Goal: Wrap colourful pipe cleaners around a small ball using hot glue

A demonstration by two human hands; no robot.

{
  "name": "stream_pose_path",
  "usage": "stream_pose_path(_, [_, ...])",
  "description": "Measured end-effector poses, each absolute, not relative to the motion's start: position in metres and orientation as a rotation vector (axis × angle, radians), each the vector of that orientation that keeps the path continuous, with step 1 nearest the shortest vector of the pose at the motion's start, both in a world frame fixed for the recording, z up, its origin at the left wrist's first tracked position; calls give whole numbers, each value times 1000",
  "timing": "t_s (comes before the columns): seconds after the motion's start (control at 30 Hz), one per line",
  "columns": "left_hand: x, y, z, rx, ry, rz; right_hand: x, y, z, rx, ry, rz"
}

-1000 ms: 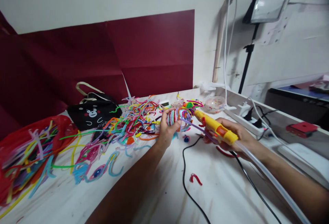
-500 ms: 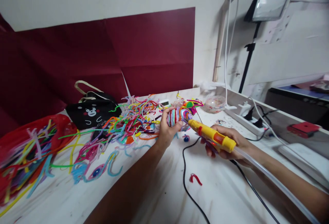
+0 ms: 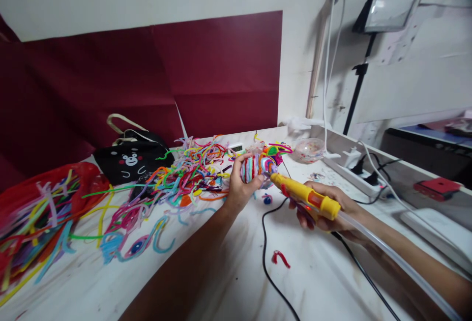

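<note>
My left hand [image 3: 241,183] is closed around a striped pipe-cleaner figure [image 3: 253,169] in red, white, blue and purple, its rounded body partly covered by my fingers. In my right hand [image 3: 328,200] is a yellow hot glue gun [image 3: 306,194], with a long clear glue stick [image 3: 391,257] coming out of its back. The gun's nozzle points left and is at the figure's right side; whether it touches cannot be made out. A small blue-and-pink pipe-cleaner piece [image 3: 267,198] lies just below the figure. Nearer me is a bent red pipe-cleaner piece [image 3: 281,258].
Tangled pipe cleaners [image 3: 184,173] spread left of my hands, beside a black bag [image 3: 129,161] and a red bag of pipe cleaners [image 3: 90,178]. A black cord [image 3: 264,242] crosses the table. At right are a clear bowl [image 3: 309,150], a power strip [image 3: 359,178] and a white box [image 3: 435,232].
Both hands keep nearly the same place, with the glue gun still at the figure. The figure is turned slightly, and the view has shifted a little.
</note>
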State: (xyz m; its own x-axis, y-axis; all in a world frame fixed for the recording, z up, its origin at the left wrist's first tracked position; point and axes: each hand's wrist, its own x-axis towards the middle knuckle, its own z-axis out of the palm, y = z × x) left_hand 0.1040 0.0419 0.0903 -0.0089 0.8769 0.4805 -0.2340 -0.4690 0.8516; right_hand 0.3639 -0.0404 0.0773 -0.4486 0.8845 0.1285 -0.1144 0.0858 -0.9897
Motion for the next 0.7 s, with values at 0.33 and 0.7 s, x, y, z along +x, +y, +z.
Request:
stream_pose_path(0.33, [99, 45, 84, 1463, 668, 1570, 359, -45, 71, -841, -1423, 1473])
stream_pose_path(0.7, [105, 42, 92, 1400, 687, 1591, 364, -40, 74, -808, -1482, 1537])
